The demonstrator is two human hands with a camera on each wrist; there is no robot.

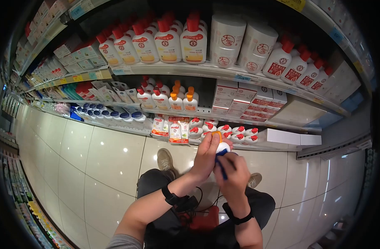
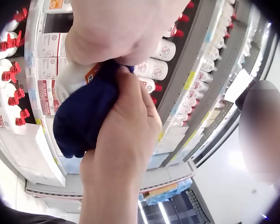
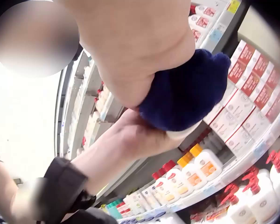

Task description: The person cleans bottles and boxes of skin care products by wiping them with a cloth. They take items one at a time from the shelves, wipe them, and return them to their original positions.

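In the head view my left hand [image 1: 204,157] grips a white bottle [image 1: 224,147] with an orange cap [image 1: 217,135], held out over the floor before the shelves. My right hand [image 1: 234,176] holds a dark blue cloth [image 1: 222,161] against the bottle's side. Bunched in the right fingers, the cloth [image 2: 86,119] covers much of the white bottle [image 2: 71,80] in the left wrist view. From the right wrist, the cloth [image 3: 189,93] spreads over the bottle, and only a white edge [image 3: 184,134] shows beneath it.
Shelves of red-capped lotion bottles [image 1: 193,43] curve across the front. Orange-capped bottles [image 1: 190,103] stand on a lower shelf beside stacked boxes [image 1: 229,99]. Pump bottles [image 1: 225,129] fill the lowest level. Below lie the tiled floor [image 1: 111,162] and the person's shoes [image 1: 165,159].
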